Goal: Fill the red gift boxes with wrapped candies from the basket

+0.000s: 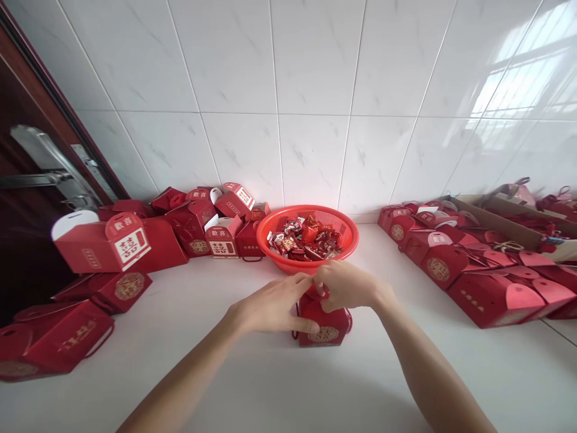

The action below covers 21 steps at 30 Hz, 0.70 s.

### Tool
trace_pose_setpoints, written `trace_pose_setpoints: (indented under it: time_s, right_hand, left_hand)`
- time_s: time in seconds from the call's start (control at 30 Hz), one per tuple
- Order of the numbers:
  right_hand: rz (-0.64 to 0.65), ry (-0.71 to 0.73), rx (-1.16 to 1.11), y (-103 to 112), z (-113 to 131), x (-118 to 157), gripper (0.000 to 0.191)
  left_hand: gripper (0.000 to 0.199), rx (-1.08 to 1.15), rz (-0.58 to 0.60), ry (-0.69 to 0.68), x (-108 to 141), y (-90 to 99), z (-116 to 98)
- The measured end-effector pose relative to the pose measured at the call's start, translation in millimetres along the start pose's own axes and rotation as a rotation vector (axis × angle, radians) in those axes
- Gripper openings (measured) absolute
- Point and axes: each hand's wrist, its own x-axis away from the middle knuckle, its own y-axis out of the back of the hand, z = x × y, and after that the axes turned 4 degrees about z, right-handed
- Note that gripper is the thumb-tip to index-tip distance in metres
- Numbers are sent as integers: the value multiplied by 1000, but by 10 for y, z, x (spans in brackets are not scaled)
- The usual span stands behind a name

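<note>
A small red gift box [321, 332] with a round gold emblem stands upright on the white table in front of me. My left hand [282, 305] wraps around its left side, the thumb across the front and the fingers at the top. My right hand [345, 285] is closed over the box's top, its curled fingers at the lid flaps; the exact grip is partly hidden. Red cord loops show at both sides of the box. Just behind it sits a red plastic basket [276, 263] of wrapped candies [306, 239].
More red boxes [110, 243] are stacked at the left, some with raised flaps. Rows of red boxes [491, 294] line the right, beside a cardboard carton [500, 222]. A tiled wall [315, 156] closes off the back. A door handle [54, 162] is at far left.
</note>
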Motion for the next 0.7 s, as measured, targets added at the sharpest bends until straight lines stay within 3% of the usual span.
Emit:
trace_pose_setpoints:
  time_s: [0.17, 0.27, 0.33, 0.4, 0.47, 0.57, 0.63, 0.7]
  right_hand:
    - [54, -10, -3, -54, -11, -59, 12]
    - [60, -8, -26, -68, -7, -56, 6]
    - [59, -8, -9, -69, 6, -54, 3]
    - [52, -6, 23, -63, 16, -57, 4]
    - [53, -7, 29, -50, 9, -56, 5]
    - [39, -6, -34, -19, -39, -11, 10]
    - [7, -14, -84, 9, -92, 70, 11]
    - [-37, -41, -136, 41, -154, 200, 11]
  left_hand:
    - [58, -73, -8, 47, 28, 36, -12]
    - [39, -167, -88, 62, 133, 113, -139]
    - [25, -186, -109, 7, 210, 117, -260]
    - [20, -159, -58, -160, 263, 23, -376]
    - [22, -120, 56, -408, 269, -206, -450]
    - [16, -112, 263, -714, 169, -789, -414]
    - [18, -65, 371, -704, 45, -1266, -295]
    - [27, -13, 400, -634, -99, -1728, -145]
